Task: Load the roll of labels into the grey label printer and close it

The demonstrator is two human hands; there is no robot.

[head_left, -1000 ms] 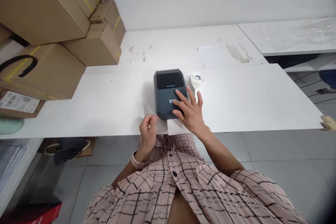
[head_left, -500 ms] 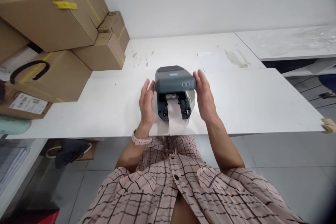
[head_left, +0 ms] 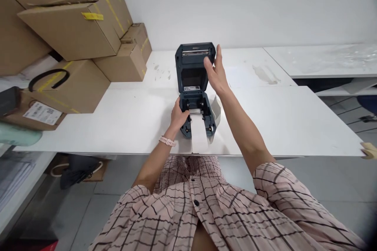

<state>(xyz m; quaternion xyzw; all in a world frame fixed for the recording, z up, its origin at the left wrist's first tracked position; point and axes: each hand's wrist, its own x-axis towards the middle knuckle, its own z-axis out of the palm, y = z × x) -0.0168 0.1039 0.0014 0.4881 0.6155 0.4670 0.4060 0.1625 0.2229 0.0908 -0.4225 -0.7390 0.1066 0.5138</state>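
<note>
A dark label printer [head_left: 196, 96] stands on the white table with its lid [head_left: 193, 60] raised upright, showing a silver roller inside the lid. My left hand [head_left: 178, 115] grips the left wall of the printer's body, its thumb reaching over the rim into the opening. At the lid's right edge is my right hand [head_left: 217, 73], thumb on the inner face and fingers along the outer side. A white paper strip [head_left: 198, 133] runs from inside the printer forward to the table's front edge. More pale paper [head_left: 216, 110] sticks out beside the printer's right side.
Cardboard boxes [head_left: 73, 27] with yellow tape are stacked at the left, one with a black handle [head_left: 48, 76]. A mint-green rolled object [head_left: 20, 133] lies at the left edge. The white table [head_left: 265, 117] meets the wall behind; a shelf unit [head_left: 338, 72] stands at the right.
The printer's lid has swung from partly raised to upright. My left hand has moved right onto the printer's body, and my right hand has risen with the lid.
</note>
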